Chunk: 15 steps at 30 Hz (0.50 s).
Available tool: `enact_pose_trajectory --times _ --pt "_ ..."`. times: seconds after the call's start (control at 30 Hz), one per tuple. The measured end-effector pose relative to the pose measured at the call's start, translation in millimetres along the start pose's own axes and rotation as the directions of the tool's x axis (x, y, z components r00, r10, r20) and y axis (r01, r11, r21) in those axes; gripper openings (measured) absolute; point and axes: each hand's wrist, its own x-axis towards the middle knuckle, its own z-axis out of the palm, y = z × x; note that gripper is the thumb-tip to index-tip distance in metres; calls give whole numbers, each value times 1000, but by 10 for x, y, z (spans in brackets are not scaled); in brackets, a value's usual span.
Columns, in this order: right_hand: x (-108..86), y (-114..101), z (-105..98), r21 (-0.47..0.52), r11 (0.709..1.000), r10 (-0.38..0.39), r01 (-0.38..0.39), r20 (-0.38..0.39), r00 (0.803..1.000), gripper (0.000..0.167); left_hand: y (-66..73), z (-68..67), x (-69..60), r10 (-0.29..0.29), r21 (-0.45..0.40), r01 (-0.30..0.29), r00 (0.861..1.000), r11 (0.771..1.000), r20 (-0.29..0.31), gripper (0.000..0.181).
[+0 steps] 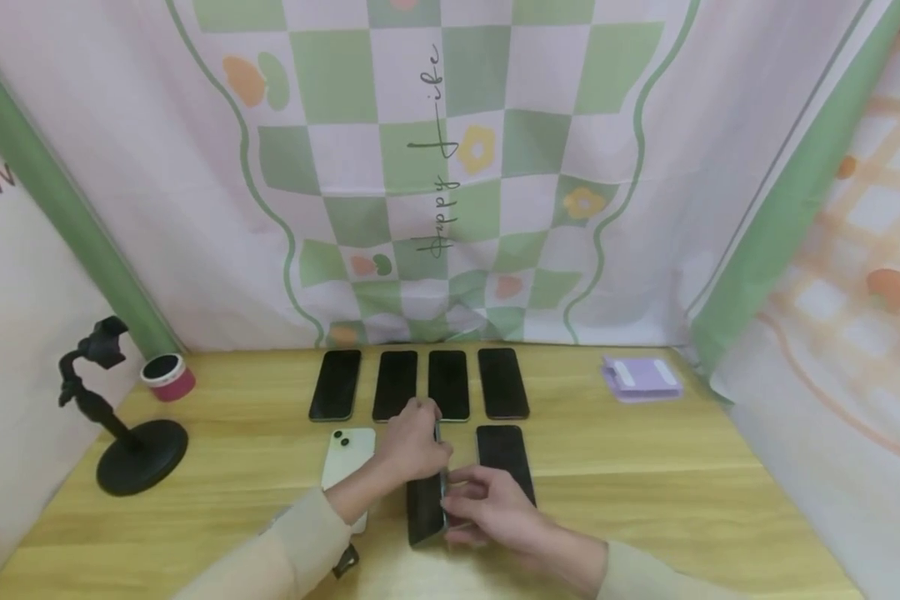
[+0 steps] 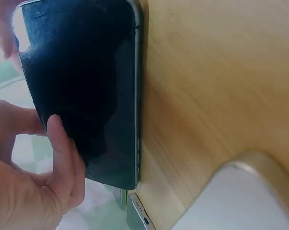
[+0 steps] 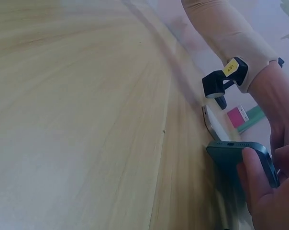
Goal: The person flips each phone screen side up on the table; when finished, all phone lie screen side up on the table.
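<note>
Between my two hands a smartphone [image 1: 425,510] with a dark screen stands tilted up on one long edge above the table. My left hand [image 1: 412,446] grips its far end, fingers on the screen side in the left wrist view. My right hand [image 1: 495,507] pinches the raised right edge closer to me; in the right wrist view its fingers touch the blue-green back. To the left lies a pale phone [image 1: 348,454], back up with its camera lenses showing, partly covered by my left forearm. A dark-screened phone [image 1: 505,458] lies screen up just beyond my right hand.
Several phones lie screen up in a back row, including the leftmost phone [image 1: 335,385] and the rightmost phone [image 1: 503,383]. A black stand [image 1: 142,457] and a pink tub [image 1: 168,379] are at left. A purple packet [image 1: 642,378] lies back right, before the checked curtain [image 1: 476,208].
</note>
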Motion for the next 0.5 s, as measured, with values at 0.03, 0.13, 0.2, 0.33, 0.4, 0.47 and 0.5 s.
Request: enact_pose_trajectory --times 0.03,0.13,0.2,0.33,0.4,0.47,0.5 --pt "10 0 8 -3 1000 1 -1 -6 1000 53 1 10 1 -1 -4 1 1000 1000 0 38" --pt "39 3 23 -20 1000 4 -4 -22 1000 53 10 30 -1 -5 -11 4 1000 1000 -3 38" --pt "54 6 27 -33 999 2 -3 -35 999 53 13 38 -4 -5 -6 5 1000 1000 -8 38" --pt "68 15 30 -58 998 -15 12 -50 999 53 7 41 -22 -1 -19 0 1000 1000 -10 39" --pt "69 25 25 -71 997 -21 17 -60 998 51 -5 37 -32 7 -26 -8 1000 1000 -19 40" --pt "68 41 17 -88 996 -28 22 -73 997 50 -24 25 -43 17 -19 -18 999 1000 -27 42" --pt "67 50 13 -96 995 -29 21 -80 996 50 -39 15 -51 26 -11 -26 999 1000 -30 42"
